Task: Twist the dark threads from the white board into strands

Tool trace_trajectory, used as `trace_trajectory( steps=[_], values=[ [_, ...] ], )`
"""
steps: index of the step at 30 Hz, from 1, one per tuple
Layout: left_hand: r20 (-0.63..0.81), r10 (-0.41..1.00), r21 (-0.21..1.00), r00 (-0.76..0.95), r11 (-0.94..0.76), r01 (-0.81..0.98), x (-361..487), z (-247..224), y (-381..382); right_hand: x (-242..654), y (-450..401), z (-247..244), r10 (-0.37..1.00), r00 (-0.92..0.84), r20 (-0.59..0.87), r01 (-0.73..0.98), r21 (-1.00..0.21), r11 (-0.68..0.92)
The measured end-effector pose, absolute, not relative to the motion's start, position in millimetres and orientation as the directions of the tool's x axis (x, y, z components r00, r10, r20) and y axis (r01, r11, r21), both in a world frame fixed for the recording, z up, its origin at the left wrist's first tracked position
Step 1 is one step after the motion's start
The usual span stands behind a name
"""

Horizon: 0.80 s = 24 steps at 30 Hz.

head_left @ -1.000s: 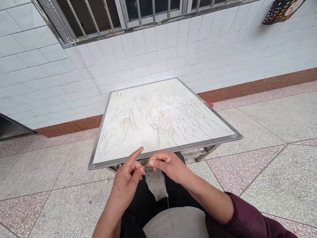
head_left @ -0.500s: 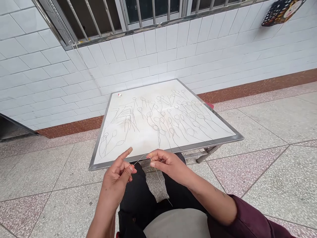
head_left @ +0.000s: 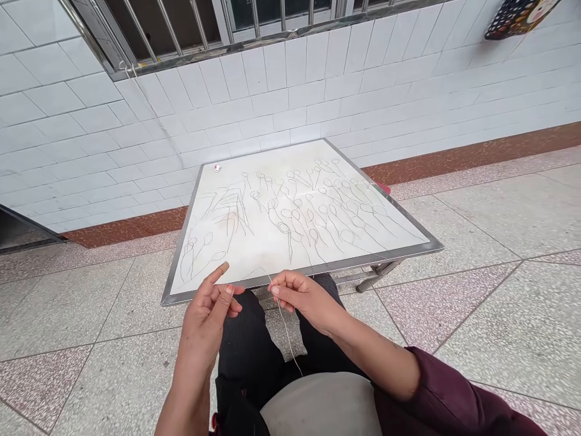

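Observation:
Between finger and thumb, my right hand [head_left: 297,297] pinches a thin wire [head_left: 287,333], whose tail hangs in a curve to my lap. Above the fingertips the wire bends to the left and runs toward my left hand [head_left: 211,309]. There the thumb is pressed against the fingers with one finger stretched out; the wire's end at the thumb tip is too fine to see clearly. Both hands are over my lap at the near edge of a white-topped table [head_left: 261,257]. Several thin wire pieces lie on it, many with a loop [head_left: 347,236] at one end.
Bent wires without clear loops lie at the table's left [head_left: 231,206]. A small white and red object [head_left: 217,168] sits in its far left corner. Behind stands a white tiled wall [head_left: 272,97] with a barred window [head_left: 204,24]. A patterned bag [head_left: 517,18] hangs at right.
The wire's bend has risen over the table's edge, and its tail hangs in a different curve. My left hand has shifted slightly left and up. The view has tilted a little.

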<state>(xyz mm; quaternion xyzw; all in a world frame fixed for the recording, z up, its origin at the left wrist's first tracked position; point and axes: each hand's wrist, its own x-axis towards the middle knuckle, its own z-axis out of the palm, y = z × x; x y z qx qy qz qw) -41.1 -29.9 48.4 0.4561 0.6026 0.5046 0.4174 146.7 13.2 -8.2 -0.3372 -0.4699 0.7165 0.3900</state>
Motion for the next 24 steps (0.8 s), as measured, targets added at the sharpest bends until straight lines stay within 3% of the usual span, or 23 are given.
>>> trace_trajectory(
  steps=[6,14,19,24],
  values=[
    [-0.095,0.967,0.989,-0.235,0.119,0.09,-40,32,-28,145,18,-13,0.923,-0.378,-0.064,-0.306,-0.933,-0.19],
    [-0.36,0.932,0.926,0.049,0.363,-0.101,-13,2,-43,143,26,-22,0.963,-0.268,-0.036,-0.285,-0.952,-0.115],
    [-0.365,0.93,0.893,0.048,0.364,-0.264,-7,-12,-46,135,34,-30,0.971,-0.239,-0.022,-0.297,-0.95,-0.095],
    [-0.367,0.93,0.888,0.013,0.355,-0.291,-11,-19,-45,121,40,-38,0.967,-0.252,-0.04,-0.283,-0.952,-0.113]
  ],
)
